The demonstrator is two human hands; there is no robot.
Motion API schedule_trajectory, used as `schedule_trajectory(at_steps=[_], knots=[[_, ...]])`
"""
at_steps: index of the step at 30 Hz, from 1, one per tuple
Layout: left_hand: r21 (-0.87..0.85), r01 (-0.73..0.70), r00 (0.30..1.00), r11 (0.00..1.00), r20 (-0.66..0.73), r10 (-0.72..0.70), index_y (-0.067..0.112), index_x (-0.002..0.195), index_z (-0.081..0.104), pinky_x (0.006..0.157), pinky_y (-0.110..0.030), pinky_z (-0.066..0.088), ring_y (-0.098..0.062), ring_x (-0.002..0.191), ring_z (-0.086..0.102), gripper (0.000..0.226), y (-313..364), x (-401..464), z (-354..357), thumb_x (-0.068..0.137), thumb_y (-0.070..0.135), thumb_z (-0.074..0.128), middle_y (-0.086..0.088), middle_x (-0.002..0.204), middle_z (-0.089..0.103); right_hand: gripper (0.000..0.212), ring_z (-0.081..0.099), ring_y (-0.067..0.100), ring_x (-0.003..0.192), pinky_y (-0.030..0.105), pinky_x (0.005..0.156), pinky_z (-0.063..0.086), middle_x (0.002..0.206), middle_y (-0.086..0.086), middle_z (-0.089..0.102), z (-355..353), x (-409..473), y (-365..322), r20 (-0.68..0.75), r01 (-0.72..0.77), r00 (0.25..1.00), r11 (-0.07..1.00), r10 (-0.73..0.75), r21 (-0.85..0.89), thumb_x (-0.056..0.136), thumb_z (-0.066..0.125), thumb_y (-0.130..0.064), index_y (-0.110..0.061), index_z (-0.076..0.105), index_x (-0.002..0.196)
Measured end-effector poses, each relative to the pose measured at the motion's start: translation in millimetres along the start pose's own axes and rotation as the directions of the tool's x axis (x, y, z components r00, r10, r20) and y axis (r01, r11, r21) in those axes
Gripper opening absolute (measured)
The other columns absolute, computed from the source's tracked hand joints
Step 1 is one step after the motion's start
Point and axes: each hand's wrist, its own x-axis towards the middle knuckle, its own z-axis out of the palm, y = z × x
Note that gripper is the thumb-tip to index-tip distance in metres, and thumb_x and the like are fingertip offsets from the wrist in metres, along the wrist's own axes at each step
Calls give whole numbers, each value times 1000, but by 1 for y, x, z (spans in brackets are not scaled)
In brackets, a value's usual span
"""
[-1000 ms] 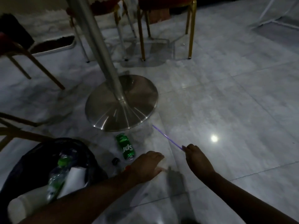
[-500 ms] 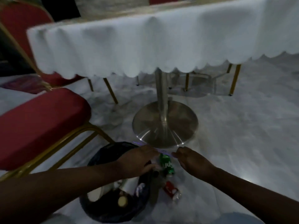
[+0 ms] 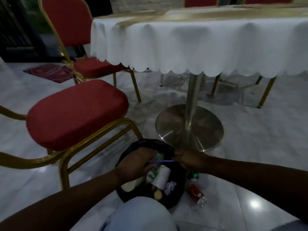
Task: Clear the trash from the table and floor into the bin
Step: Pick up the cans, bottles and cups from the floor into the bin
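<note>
Purple straw (image 3: 160, 161) held level above the mouth of the bin (image 3: 179, 174), long axis running left-to-right between the two hands, straight over the trash already inside

Left hand (image 3: 135, 164) over the bin's left half, fingers curled round the straw's left end. Right hand (image 3: 190, 161) at the bin's right rim, pinching the right end. Both grasping the same straw, so neither is nearer; it spans the gap between them

Judgement: straw already sits over the opening, so the drop turns on letting go, or folding it first; lengthwise it looks about as long as the bin's mouth is wide, so an end could catch on the rim

Still on the floor, right of the bin: red can (image 3: 194, 192) just beside its wall, and a green can (image 3: 193, 175) partly hidden under the right wrist. Right hand is the nearer one for both

Beyond the bin stands the steel foot of the table (image 3: 190, 127)
</note>
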Motion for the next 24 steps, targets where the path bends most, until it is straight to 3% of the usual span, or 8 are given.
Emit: schedule_trajectory(at_steps=[3, 6, 9, 12, 15, 20, 24], knots=[[32, 42, 999, 999, 16, -43, 14, 121, 56, 84, -31, 51, -19, 103, 58, 45, -13, -16, 9, 91, 47, 52, -8, 112, 66, 40, 62, 36, 79, 41, 68, 53, 93, 19, 62, 18, 27, 3, 32, 83, 996, 996, -84, 30, 85, 38, -28, -5, 67, 99], [49, 68, 996, 996, 62, -71, 9, 121, 60, 88, -33, 51, -22, 105, 59, 47, -24, -24, 13, 90, 44, 56, -9, 114, 65, 39, 59, 32, 91, 42, 78, 50, 102, 15, 60, 14, 33, -2, 9, 29, 1000, 995, -30, 92, 86, 48, -34, -8, 64, 110], [70, 89, 993, 994, 77, -94, 10, 124, 59, 91, -35, 50, -23, 108, 58, 51, -27, -20, 11, 90, 47, 52, -9, 117, 64, 38, 61, 31, 95, 40, 82, 51, 107, 15, 63, 19, 25, -3, -166, 2, 986, 990, 22, 141, 79, 63, -25, -7, 64, 112], [98, 90, 991, 991, 87, -99, 11, 127, 57, 95, -34, 48, -22, 113, 57, 56, -24, -3, 6, 88, 51, 52, -7, 122, 62, 47, 60, 31, 106, 42, 89, 50, 121, 14, 61, 25, 7, 1, -251, -99, 958, 980, 141, 173, 78, 65, -23, -7, 58, 122], [108, 41, 994, 993, 95, -52, 12, 131, 52, 98, -34, 46, -21, 118, 53, 60, -12, 28, 2, 85, 51, 59, -7, 127, 58, 58, 59, 29, 112, 43, 91, 48, 130, 13, 58, 31, -20, 10, -323, -214, 911, 964, 255, 159, 74, 70, -20, -8, 55, 128], [118, -148, 978, 982, 168, 127, 7, 130, 53, 97, -35, 45, -25, 119, 52, 65, 14, 90, 7, 85, 55, 54, -11, 129, 57, 78, 58, 30, 114, 47, 86, 49, 129, 13, 58, 43, -73, 27, -245, -429, 851, 884, 464, 185, 59, 85, -29, -9, 54, 128], [159, -298, 937, 941, 237, 257, 5, 119, 64, 90, -37, 50, -26, 111, 59, 59, 34, 130, 37, 83, 49, 50, -12, 119, 65, 83, 47, 33, 126, 49, 95, 42, 139, 16, 48, 62, -97, 35, -210, -517, 802, 826, 559, 225, 68, 77, -40, -8, 44, 136]])
